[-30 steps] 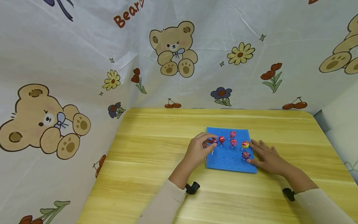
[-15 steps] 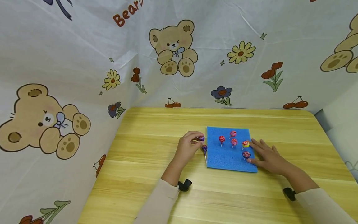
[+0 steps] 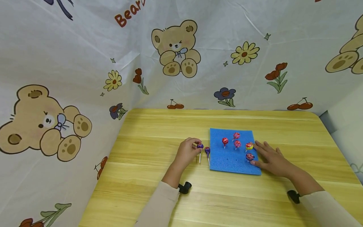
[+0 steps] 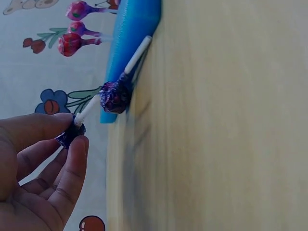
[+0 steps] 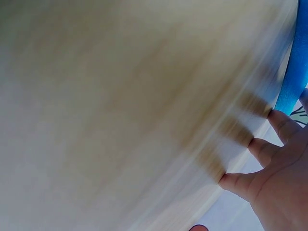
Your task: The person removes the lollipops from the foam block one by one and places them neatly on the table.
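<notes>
My left hand pinches a purple-wrapped lollipop by its head, left of the blue foam board. In the left wrist view the held lollipop's white stick points away from the fingers. Between that hand and the board lies a second purple lollipop along the board's left edge. Upright in the foam stand a red lollipop, two pink ones, a yellow-and-red lollipop and a dark red one. With fingers spread, my right hand rests at the board's right edge.
The wooden table extends around the board on all sides. Small holes show in the front part of the foam. A white cloth printed with bears and flowers hangs behind the table and on the left.
My left hand has moved left off the foam board with the purple lollipop, then lowered it beside the other purple one. The right hand stays in place.
</notes>
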Motion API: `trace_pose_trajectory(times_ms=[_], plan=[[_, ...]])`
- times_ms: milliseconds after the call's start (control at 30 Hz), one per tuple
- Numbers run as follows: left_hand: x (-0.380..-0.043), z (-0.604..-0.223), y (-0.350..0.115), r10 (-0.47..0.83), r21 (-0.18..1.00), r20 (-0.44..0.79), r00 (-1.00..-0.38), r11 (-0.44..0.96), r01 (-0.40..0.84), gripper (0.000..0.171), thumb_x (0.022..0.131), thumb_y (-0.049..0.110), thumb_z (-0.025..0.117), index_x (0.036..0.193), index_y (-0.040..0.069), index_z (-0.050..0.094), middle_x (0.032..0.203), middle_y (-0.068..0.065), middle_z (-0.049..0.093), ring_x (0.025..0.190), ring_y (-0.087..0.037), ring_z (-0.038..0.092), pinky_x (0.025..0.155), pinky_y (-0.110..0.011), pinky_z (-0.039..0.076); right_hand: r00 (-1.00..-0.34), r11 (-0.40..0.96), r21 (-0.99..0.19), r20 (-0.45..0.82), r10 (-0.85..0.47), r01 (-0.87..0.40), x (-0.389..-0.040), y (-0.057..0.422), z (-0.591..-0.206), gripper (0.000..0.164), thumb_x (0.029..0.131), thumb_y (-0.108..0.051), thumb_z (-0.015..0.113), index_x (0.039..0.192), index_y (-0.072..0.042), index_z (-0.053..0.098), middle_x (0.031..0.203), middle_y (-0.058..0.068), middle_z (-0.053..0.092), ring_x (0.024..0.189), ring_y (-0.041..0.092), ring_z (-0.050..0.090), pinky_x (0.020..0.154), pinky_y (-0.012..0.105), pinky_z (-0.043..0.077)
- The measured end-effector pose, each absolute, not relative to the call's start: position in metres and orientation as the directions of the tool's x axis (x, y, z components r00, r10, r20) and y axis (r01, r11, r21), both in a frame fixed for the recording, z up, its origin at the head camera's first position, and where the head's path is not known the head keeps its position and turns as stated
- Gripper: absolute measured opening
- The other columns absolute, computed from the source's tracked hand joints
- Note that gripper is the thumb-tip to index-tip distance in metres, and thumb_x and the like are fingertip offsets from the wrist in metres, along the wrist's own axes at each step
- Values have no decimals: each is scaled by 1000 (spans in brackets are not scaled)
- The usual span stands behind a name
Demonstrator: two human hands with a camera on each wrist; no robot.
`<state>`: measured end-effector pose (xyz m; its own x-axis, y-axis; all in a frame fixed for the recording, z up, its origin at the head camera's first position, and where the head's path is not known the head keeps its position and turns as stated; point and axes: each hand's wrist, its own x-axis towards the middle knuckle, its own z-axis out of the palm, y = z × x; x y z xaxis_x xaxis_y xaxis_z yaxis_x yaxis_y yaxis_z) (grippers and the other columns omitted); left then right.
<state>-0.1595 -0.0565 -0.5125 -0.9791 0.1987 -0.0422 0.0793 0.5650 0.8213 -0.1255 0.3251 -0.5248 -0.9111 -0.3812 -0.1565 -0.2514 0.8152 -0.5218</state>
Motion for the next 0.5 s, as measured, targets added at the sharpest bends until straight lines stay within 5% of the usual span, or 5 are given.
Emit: trace_pose_trajectory(times_ms=[500], plan=[[-167, -528, -51, 220, 719, -107, -970, 690, 77, 17, 88, 11, 78, 104, 12, 71, 99, 0, 63, 86, -11, 62, 71, -22, 53, -911, 811, -529, -156, -381, -248, -125, 326, -526, 84, 95, -45, 68, 161, -16, 26, 165, 26, 21, 149, 61, 8, 107, 86, -1]])
